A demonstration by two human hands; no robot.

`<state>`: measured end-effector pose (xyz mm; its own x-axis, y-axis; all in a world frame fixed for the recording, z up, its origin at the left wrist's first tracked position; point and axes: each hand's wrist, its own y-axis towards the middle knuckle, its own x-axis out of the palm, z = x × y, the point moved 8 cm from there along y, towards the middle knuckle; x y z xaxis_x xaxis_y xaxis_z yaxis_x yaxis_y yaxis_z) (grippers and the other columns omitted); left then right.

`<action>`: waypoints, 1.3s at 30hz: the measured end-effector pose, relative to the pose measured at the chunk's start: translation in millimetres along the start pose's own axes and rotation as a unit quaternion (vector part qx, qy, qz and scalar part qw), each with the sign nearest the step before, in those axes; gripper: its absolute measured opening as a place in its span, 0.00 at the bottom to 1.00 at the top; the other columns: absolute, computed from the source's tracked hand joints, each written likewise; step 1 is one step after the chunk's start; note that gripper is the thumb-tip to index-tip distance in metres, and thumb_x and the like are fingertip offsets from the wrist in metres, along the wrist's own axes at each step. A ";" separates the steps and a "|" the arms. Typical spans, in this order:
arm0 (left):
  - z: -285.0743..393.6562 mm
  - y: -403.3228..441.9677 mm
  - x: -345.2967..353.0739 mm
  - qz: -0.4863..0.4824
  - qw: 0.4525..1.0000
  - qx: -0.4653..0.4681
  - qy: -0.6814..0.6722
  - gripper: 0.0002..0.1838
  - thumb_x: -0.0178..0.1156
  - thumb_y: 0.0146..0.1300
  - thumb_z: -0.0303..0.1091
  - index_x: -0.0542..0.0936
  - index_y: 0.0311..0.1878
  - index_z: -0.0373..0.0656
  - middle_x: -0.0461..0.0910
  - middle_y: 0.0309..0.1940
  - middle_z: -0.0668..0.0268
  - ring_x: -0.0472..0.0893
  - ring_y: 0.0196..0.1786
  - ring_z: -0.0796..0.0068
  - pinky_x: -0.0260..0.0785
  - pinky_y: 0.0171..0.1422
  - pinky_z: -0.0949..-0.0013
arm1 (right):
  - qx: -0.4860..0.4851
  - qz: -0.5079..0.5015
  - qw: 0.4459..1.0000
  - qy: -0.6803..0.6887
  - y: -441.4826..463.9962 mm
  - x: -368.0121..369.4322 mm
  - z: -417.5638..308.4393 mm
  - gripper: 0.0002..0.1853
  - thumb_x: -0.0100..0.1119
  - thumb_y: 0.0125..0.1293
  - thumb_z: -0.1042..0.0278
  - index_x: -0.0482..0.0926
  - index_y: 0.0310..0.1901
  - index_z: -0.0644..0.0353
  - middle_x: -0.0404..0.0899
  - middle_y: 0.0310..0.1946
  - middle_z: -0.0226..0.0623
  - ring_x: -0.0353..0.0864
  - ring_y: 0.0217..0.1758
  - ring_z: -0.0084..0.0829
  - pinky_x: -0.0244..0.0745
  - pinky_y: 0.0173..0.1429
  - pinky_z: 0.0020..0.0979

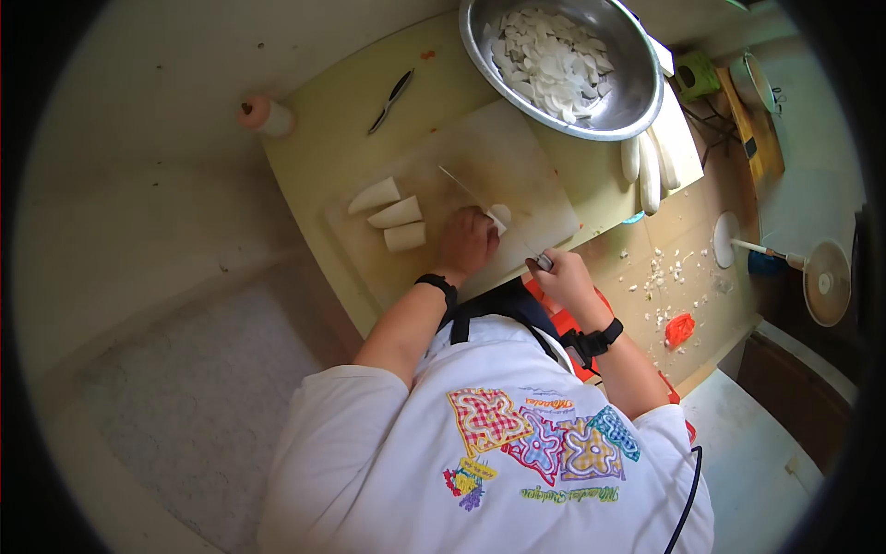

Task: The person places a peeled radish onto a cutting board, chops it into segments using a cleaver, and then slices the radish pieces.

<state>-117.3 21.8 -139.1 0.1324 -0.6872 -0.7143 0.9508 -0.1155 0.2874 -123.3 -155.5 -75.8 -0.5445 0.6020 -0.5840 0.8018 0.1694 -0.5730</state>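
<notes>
My right hand (565, 279) is closed around the handle of a kitchen knife (544, 263). Its thin blade stretches up and left across a white cutting board (517, 152). Curled fingers of my left hand (468, 242) press on a short piece of white radish (499, 216) beside the blade, partly hidden by the fingers. A pale slice shows on the blade's other side. Left of my left hand, three cut radish chunks (395, 213) lie on the board.
A large metal bowl (475, 46) of white slices stands at the far side. Whole peeled radishes (650, 171) lie at the table's right edge. A peeler (391, 100) and a pink-capped bottle (268, 116) are farther left. Scraps (660, 277) litter the floor near a fan (827, 283).
</notes>
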 end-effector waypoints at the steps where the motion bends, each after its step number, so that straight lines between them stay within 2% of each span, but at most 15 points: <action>1: 1.5 1.3 -1.6 0.003 1.000 0.000 -0.001 0.15 0.63 0.55 0.31 0.75 0.45 0.42 0.75 0.46 0.52 0.75 0.48 0.47 0.67 0.55 0.49 | 0.018 -0.012 1.000 0.021 -1.0 1.4 1.5 0.18 0.64 0.63 0.56 0.79 0.29 0.66 0.77 0.21 0.51 0.77 0.26 0.51 0.71 0.33 0.42; 4: 7.7 6.3 -7.0 -0.003 1.000 0.006 0.020 0.11 0.63 0.54 0.30 0.74 0.40 0.43 0.76 0.43 0.53 0.76 0.48 0.50 0.69 0.52 0.51 | 0.032 -0.016 0.999 0.008 -2.6 0.0 -1.2 0.18 0.64 0.63 0.56 0.79 0.30 0.66 0.77 0.21 0.51 0.78 0.25 0.50 0.71 0.32 0.42; 8: 10.6 12.6 -7.9 -0.029 0.999 -0.008 -0.013 0.12 0.63 0.54 0.30 0.74 0.41 0.41 0.76 0.42 0.52 0.76 0.48 0.49 0.69 0.52 0.49 | 0.021 -0.019 1.000 0.006 1.0 2.9 5.3 0.17 0.63 0.64 0.56 0.79 0.30 0.65 0.78 0.21 0.50 0.78 0.25 0.50 0.72 0.32 0.42; 10: 8.9 9.8 -7.4 -0.007 1.000 0.004 0.006 0.14 0.63 0.53 0.30 0.73 0.42 0.40 0.75 0.42 0.52 0.75 0.47 0.48 0.69 0.51 0.49 | 0.001 -0.025 0.998 0.061 1.9 7.9 7.3 0.16 0.62 0.64 0.57 0.80 0.31 0.65 0.78 0.21 0.50 0.79 0.26 0.49 0.73 0.33 0.43; 14: 5.2 7.0 -4.3 -0.001 1.000 0.002 0.030 0.14 0.63 0.53 0.31 0.73 0.42 0.41 0.75 0.42 0.52 0.75 0.47 0.48 0.69 0.51 0.48 | -0.020 -0.018 0.999 0.023 5.4 9.4 9.1 0.15 0.62 0.64 0.58 0.80 0.32 0.65 0.78 0.22 0.51 0.80 0.28 0.51 0.73 0.34 0.44; 17: 5.9 6.4 -2.0 -0.013 0.999 0.004 0.041 0.16 0.63 0.54 0.31 0.74 0.45 0.40 0.75 0.43 0.50 0.75 0.46 0.47 0.69 0.51 0.48 | -0.034 -0.007 0.999 0.013 3.6 6.7 1.3 0.15 0.62 0.64 0.59 0.80 0.32 0.66 0.79 0.23 0.52 0.80 0.29 0.52 0.74 0.36 0.44; 20: 9.2 10.7 -3.1 -0.032 0.999 0.006 0.022 0.20 0.62 0.54 0.33 0.74 0.50 0.38 0.75 0.43 0.49 0.75 0.47 0.45 0.68 0.52 0.47 | 0.003 -0.017 1.000 0.023 0.5 2.6 -3.7 0.14 0.62 0.63 0.60 0.80 0.32 0.66 0.79 0.24 0.54 0.80 0.30 0.54 0.74 0.37 0.44; 22: 4.3 7.1 3.2 -0.051 0.998 0.002 0.030 0.23 0.62 0.54 0.33 0.74 0.54 0.37 0.75 0.43 0.48 0.75 0.48 0.44 0.68 0.54 0.46 | -0.041 -0.030 0.998 0.022 1.4 2.4 -9.1 0.14 0.61 0.64 0.61 0.80 0.33 0.67 0.79 0.25 0.55 0.80 0.31 0.54 0.74 0.38 0.44; 26: -0.3 0.2 11.5 -0.057 0.997 0.003 0.059 0.20 0.62 0.55 0.33 0.74 0.51 0.38 0.75 0.45 0.49 0.74 0.49 0.45 0.67 0.55 0.46 | -0.009 -0.065 0.998 0.019 5.5 1.5 -8.2 0.14 0.59 0.64 0.62 0.80 0.33 0.68 0.79 0.26 0.56 0.80 0.31 0.54 0.75 0.39 0.44; 28: -0.5 -0.3 6.6 -0.014 0.999 0.004 0.052 0.18 0.63 0.55 0.33 0.72 0.48 0.41 0.74 0.46 0.51 0.74 0.50 0.46 0.66 0.54 0.46 | 0.003 -0.085 0.996 0.021 7.8 0.1 -9.9 0.14 0.59 0.64 0.62 0.80 0.33 0.68 0.80 0.26 0.56 0.80 0.31 0.54 0.75 0.39 0.44; 31: 1.4 1.2 6.5 -0.016 0.999 0.016 0.043 0.16 0.63 0.54 0.32 0.71 0.46 0.44 0.73 0.45 0.53 0.73 0.50 0.48 0.65 0.54 0.47 | 0.013 -0.094 0.995 0.019 9.6 -1.2 -10.8 0.14 0.59 0.64 0.63 0.80 0.33 0.69 0.79 0.26 0.57 0.80 0.31 0.54 0.75 0.39 0.44; 39: 1.7 3.0 3.5 -0.011 0.999 0.015 0.029 0.17 0.64 0.53 0.31 0.71 0.46 0.46 0.73 0.44 0.55 0.74 0.48 0.49 0.65 0.53 0.48 | 0.026 -0.114 0.993 0.036 20.8 11.7 -3.5 0.14 0.58 0.64 0.63 0.79 0.33 0.69 0.79 0.26 0.58 0.80 0.31 0.55 0.75 0.39 0.44</action>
<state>-114.5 17.8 -139.6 0.1286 -0.6410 -0.7567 0.9450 -0.1522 0.2895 -112.1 -142.3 -92.5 -0.6894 0.6075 -0.3944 0.6454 0.2679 -0.7154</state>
